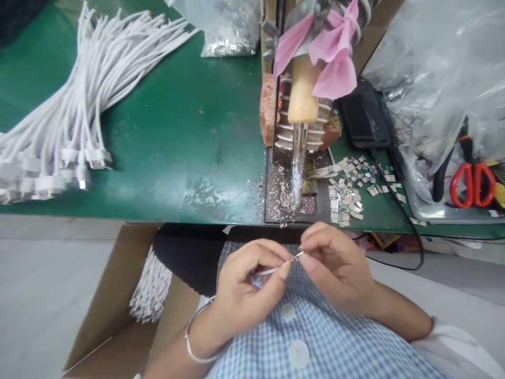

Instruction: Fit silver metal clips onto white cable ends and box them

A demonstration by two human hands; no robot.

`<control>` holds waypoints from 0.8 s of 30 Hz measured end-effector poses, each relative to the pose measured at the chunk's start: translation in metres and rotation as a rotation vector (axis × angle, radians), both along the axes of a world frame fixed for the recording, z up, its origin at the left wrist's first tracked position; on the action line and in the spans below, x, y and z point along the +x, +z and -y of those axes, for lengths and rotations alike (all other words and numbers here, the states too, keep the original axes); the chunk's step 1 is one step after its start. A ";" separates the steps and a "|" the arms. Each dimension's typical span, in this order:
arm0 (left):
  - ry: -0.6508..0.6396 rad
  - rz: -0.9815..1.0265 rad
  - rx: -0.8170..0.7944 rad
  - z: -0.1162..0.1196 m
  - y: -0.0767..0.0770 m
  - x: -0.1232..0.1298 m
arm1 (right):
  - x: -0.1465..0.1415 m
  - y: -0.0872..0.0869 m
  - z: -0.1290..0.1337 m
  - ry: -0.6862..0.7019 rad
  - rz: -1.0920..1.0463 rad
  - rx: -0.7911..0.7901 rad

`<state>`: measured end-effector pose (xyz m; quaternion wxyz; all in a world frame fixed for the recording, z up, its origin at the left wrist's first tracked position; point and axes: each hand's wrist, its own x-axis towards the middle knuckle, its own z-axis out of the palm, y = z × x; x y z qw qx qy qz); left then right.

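Note:
My left hand (252, 284) is closed, thumb and forefinger pinching a thin white cable (265, 272) close to its end. Facing it, my right hand (339, 268) pinches a small metallic connector (300, 254) that meets the cable's tip; its details are too small to make out. Both hands are in front of the bench edge, above a blue checked garment. Just beyond them a soldering iron (296, 179) with a wooden handle (303, 92) points down over a solder-spattered plate (278, 202). Loose metal USB connectors (347, 202) lie right of the iron.
White USB cables (87, 89) lie bundled at left on the green bench (165, 137). A bag of connectors (231, 45), a phone (365, 116) with a black cord and red-handled scissors (472, 184) are also there. Below stands a cardboard box (106, 295) holding white cables.

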<state>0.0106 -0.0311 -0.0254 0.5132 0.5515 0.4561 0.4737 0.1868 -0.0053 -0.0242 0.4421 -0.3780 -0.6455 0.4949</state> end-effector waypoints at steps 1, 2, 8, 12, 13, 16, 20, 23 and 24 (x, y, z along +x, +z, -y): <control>-0.005 0.034 -0.042 -0.001 0.002 0.000 | 0.002 0.004 0.001 -0.012 -0.038 -0.006; -0.010 0.073 -0.086 -0.002 0.003 0.000 | 0.004 0.009 0.001 -0.016 -0.067 -0.020; -0.010 0.322 -0.280 -0.017 0.004 -0.003 | 0.023 0.031 -0.002 0.199 0.014 -0.076; -0.030 0.397 -0.304 -0.024 0.004 -0.003 | 0.029 0.024 -0.008 0.215 0.165 0.068; -0.027 0.398 -0.311 -0.025 0.005 -0.003 | 0.029 0.021 -0.009 0.192 0.186 0.122; -0.016 0.391 -0.318 -0.027 0.009 -0.001 | 0.028 0.014 -0.011 0.087 0.216 0.270; 0.002 0.352 -0.298 -0.030 0.014 0.001 | 0.021 0.011 -0.012 -0.003 0.291 0.332; 0.016 0.332 -0.285 -0.032 0.014 0.001 | 0.014 0.012 -0.014 -0.033 0.258 0.268; 0.016 0.331 -0.279 -0.033 0.014 0.001 | 0.012 0.012 -0.015 -0.048 0.238 0.267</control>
